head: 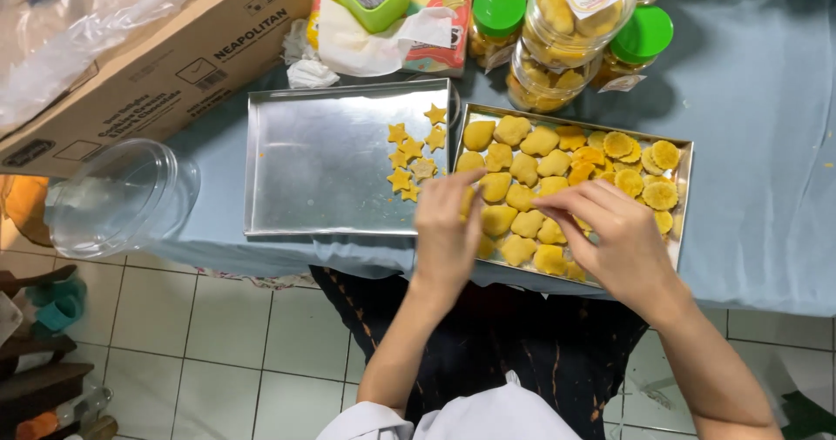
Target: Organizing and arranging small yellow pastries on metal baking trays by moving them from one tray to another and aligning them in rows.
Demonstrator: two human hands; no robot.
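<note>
Over the right-hand tray (682, 198), both hands are down among the yellow cookies (526, 168). Left hand (446, 231): fingers drawn together, tips pointing at cookies near the tray's left edge; whether the grip is clamped on one I can't tell, the hand covers that spot. Right hand (610, 231): fingers curled together over cookies in the lower middle of the tray, grip looks pinched, but what's in it is hidden. Beyond the right grip, toward the tray's far right corner, sit round ridged cookies (646, 172), darker orange. Just left of the left grip is a second metal tray (322, 157), mostly bare, with a small cluster of star-shaped cookies (411, 157) at its right edge, close to the left fingertips. Well left of that, an empty clear plastic jar (122, 196) lies on its side at the table (758, 100) edge, cardboard box (148, 57) behind it. Beyond both grips: stacked clear jars filled with cookies (566, 30), flanked by green-lidded jars (643, 37). Table has a light blue cover.
</note>
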